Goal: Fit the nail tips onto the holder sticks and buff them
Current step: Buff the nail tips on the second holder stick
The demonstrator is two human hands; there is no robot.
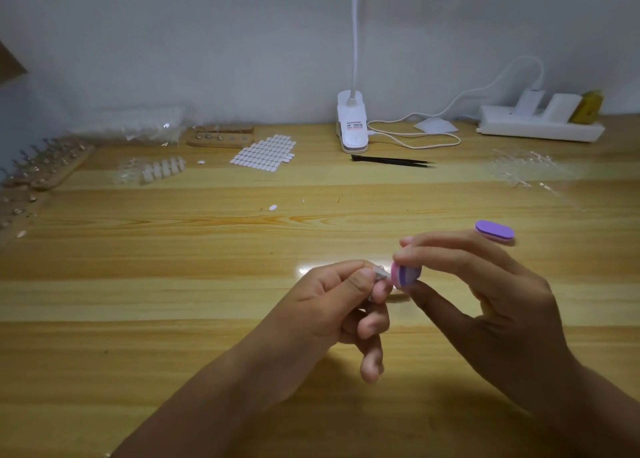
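Two hands hovered close above the tabletop [173, 267]: our left hand [332, 298] pinched what seemed a nail tip [379, 277]; our right hand [491, 284], at its 3 o'clock, gripped the pink buffer [406, 275] touching it. Heavy pressure, we judged, could flick the tip from so small a pinch.

Illumination is dim and cool on the wall [173, 41] and warmer on the table [173, 284], with a small glare patch just beside the left hand [332, 305], soft shadow beneath it, and blurred, bowed detail towards the side edges.
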